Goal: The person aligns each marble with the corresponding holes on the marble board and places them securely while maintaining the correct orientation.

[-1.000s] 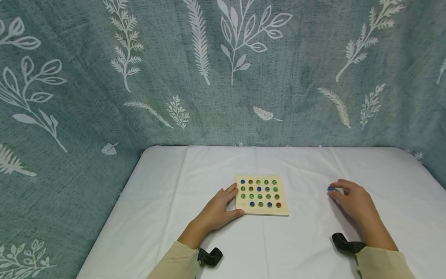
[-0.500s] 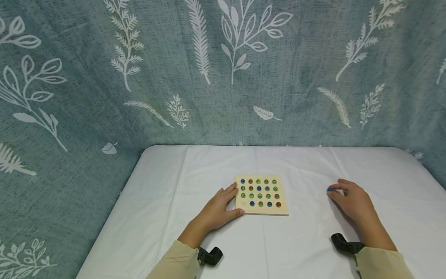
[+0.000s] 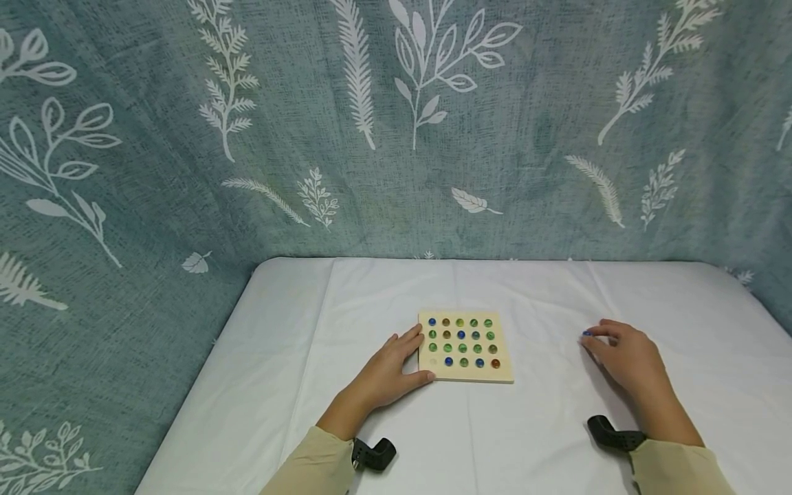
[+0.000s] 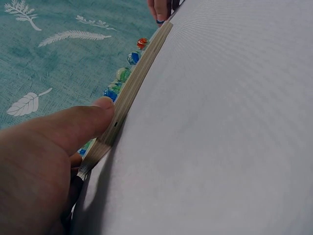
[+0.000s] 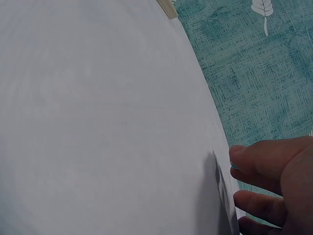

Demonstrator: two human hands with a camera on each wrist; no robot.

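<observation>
A square wooden board lies on the white cloth, holding rows of green, blue, amber and reddish glass marbles. Its front-left hollow has no marble in it. My left hand rests at the board's left side with fingers spread. The fingertips touch its left edge, and in the left wrist view the thumb presses on the front edge. Well to the board's right, my right hand pinches a blue marble between thumb and fingers, low over the cloth. In the right wrist view the fingers mostly hide that marble.
White cloth covers the table, with soft creases across it. A teal leaf-patterned curtain hangs behind the table and along the left. Each wrist wears a black device, one by the left sleeve and one by the right.
The blue marble has rolled slightly between my right fingertips and shows less now. The right hand has shifted a touch leftward; my left hand and the board stay put.
</observation>
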